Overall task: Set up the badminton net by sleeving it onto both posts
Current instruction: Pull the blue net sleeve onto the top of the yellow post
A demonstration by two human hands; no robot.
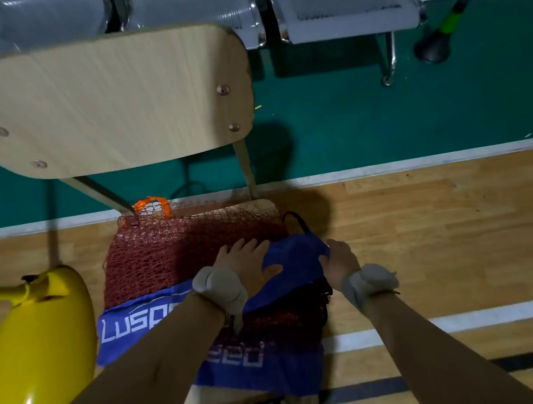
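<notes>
A bundled red badminton net (172, 253) with a blue printed band (130, 325) lies heaped on the seat of a wooden chair (102, 100). My left hand (248, 262) rests flat on the bundle, fingers spread over the red mesh and the blue fabric. My right hand (337, 260) grips a fold of the blue fabric (299, 254) at the bundle's right edge. An orange loop (153, 204) pokes out at the back of the net. A yellow post base (35, 348) with a yellow tube stands at the lower left.
The chair's backrest rises in front of me. Behind it lies green flooring (381, 119) and a row of metal bench seats (347, 8). A black and green pole foot (432, 45) sits at the upper right. White and black court lines (465, 319) cross the wooden floor.
</notes>
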